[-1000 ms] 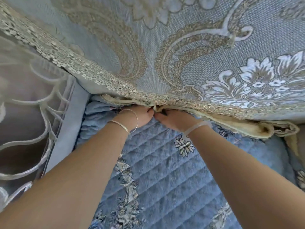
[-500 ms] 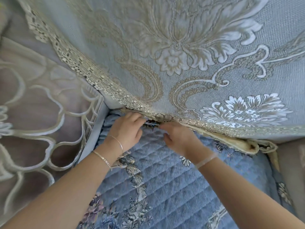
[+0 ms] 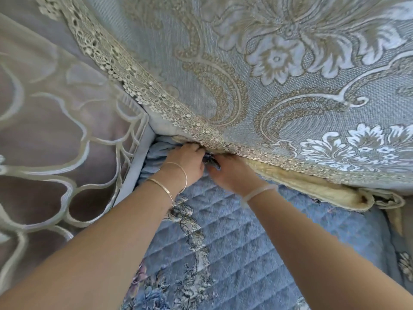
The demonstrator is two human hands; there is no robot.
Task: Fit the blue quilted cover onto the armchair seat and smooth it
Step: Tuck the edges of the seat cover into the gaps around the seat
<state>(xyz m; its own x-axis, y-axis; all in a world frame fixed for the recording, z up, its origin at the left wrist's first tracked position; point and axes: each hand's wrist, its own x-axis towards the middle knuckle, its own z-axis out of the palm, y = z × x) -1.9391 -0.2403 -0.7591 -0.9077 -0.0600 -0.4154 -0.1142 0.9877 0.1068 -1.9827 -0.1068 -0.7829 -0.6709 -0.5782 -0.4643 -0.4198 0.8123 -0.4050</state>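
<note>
The blue quilted cover point(image 3: 234, 242) lies over the armchair seat, with flower embroidery down its middle and bunched gathers at the back left corner. My left hand point(image 3: 185, 163) and my right hand point(image 3: 231, 174) meet at the back crease, under the lace trim of the backrest drape. Both hands' fingers are curled and pinch a dark bit of the cover's back edge between them. The fingertips are partly hidden in the crease.
A blue-grey damask drape with lace trim point(image 3: 156, 101) hangs over the backrest. A beige fleecy layer point(image 3: 324, 193) sticks out beneath it on the right. The left armrest point(image 3: 55, 153) wears a sheer lace cover, with a blue piped edge point(image 3: 136, 173) along the seat.
My left hand's fingers, which lay flat on the cover, have curled. Both hands have drawn together at the crease and pinch the cover's edge.
</note>
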